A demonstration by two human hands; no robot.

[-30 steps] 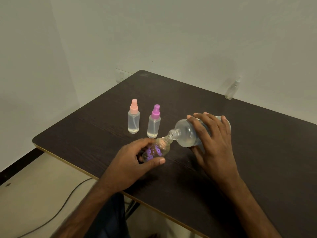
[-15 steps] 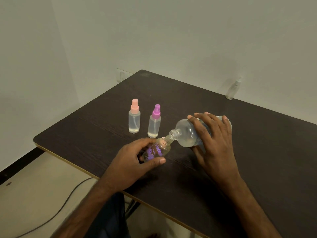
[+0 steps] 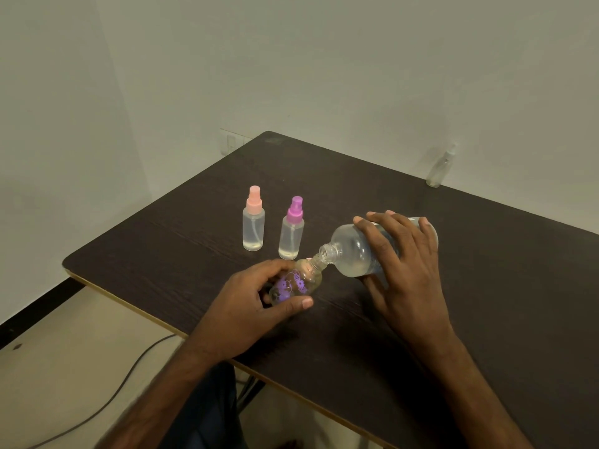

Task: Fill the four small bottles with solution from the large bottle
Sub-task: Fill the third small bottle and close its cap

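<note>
Bottles stand upright just beyond the left fingertips: a pink-capped bottle (image 3: 253, 226) and a purple-capped bottle (image 3: 291, 233). The left hand (image 3: 249, 306) curls fingers and thumb around the tilted flower-printed bottle (image 3: 293, 285), whose mouth meets the large bottle (image 3: 353, 251). The right hand (image 3: 405, 270) clamps that tipped bottle with its fingers spread. A clear bottle (image 3: 439, 171) stands well beyond them at the far edge of the table (image 3: 486, 303).

head view, looking down, close above table (image 3: 486, 286)

Large bottle (image 3: 351, 249) tilted, mouth seemingly touching the leaning flowered small bottle (image 3: 296, 281).
</note>
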